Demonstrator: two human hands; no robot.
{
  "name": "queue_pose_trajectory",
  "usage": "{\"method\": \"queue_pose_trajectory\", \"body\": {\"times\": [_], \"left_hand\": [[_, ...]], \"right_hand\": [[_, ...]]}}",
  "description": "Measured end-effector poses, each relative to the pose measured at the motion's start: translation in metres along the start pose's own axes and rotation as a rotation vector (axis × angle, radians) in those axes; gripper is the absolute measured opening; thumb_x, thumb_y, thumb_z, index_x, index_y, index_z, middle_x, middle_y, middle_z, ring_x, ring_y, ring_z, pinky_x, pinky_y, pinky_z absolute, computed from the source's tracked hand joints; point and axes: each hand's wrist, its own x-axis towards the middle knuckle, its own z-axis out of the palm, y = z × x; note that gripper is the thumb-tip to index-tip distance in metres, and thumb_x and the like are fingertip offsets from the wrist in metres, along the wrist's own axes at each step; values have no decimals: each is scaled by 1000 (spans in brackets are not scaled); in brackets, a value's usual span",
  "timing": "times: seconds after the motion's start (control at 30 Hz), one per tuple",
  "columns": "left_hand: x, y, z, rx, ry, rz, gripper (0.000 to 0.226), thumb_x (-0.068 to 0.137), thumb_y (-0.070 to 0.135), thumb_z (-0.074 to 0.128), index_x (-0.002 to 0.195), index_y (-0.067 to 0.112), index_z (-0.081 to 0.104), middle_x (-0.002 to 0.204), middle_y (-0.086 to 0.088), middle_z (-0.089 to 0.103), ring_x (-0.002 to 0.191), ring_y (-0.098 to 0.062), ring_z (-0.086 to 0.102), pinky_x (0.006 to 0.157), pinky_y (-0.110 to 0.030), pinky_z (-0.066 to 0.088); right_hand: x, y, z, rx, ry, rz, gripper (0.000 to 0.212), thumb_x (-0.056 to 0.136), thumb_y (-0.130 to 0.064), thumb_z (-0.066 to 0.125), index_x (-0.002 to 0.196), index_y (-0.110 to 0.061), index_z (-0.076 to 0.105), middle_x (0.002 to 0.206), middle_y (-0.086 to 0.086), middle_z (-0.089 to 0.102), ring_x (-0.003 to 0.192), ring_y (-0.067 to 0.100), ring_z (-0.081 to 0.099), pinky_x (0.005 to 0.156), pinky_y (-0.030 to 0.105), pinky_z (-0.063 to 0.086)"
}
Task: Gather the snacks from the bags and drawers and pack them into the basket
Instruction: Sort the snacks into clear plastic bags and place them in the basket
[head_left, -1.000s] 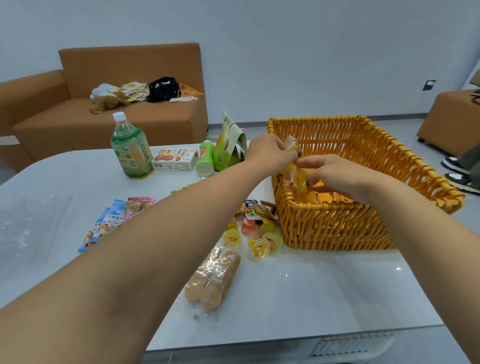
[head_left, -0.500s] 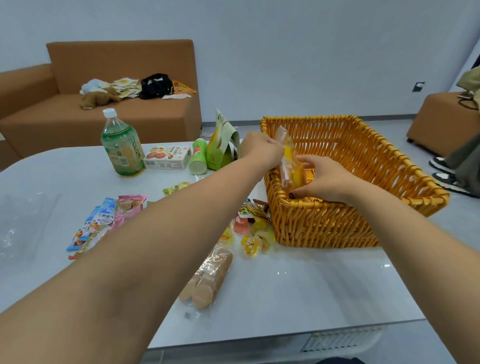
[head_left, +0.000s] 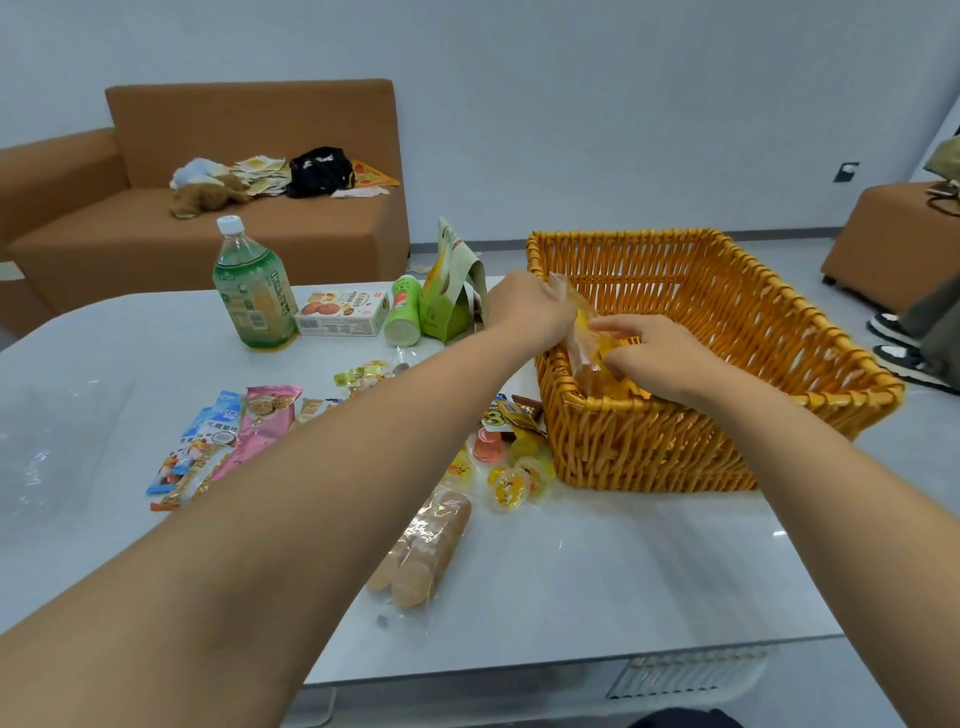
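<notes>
An orange wicker basket (head_left: 810, 332) stands on the white table (head_left: 597, 582), right of centre. Both my hands hold a clear packet of yellow snacks (head_left: 584, 332) upright against the basket's near left inner corner. My left hand (head_left: 530, 309) grips its upper edge from outside the rim. My right hand (head_left: 654, 356) pinches its lower part inside the basket. Loose snacks lie left of the basket: jelly cups (head_left: 511, 480), a biscuit sleeve (head_left: 423, 551), a pink packet (head_left: 260, 421), blue sachets (head_left: 208, 431).
At the table's far side stand a green drink bottle (head_left: 252, 291), a cookie box (head_left: 343, 312), a green can (head_left: 404, 310) and a green pouch (head_left: 449, 291). A clear plastic bag (head_left: 47, 447) lies far left. A person's shoes (head_left: 904, 343) are at right.
The snack packet has sunk lower into the basket's corner. My right hand has slid down along it; my left hand stays at its top.
</notes>
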Motion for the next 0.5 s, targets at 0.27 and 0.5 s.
{"method": "queue_pose_trajectory", "body": {"times": [0.27, 0.5], "left_hand": [[-10, -15, 5, 72, -1, 49, 30, 85, 38, 64, 108, 19, 67, 121, -5, 52, 104, -20, 57, 90, -38, 52], [-23, -18, 5, -92, -67, 10, 43, 95, 42, 53, 128, 15, 49, 132, -9, 42, 111, -22, 52, 95, -38, 47]], "right_hand": [[3, -1, 4, -91, -59, -42, 43, 93, -17, 47, 136, -23, 52, 139, 4, 51, 112, 27, 58, 88, 36, 48], [7, 2, 3, -59, 81, -17, 39, 98, -21, 38, 133, -18, 56, 141, 4, 51, 122, 21, 48, 98, 36, 39]]}}
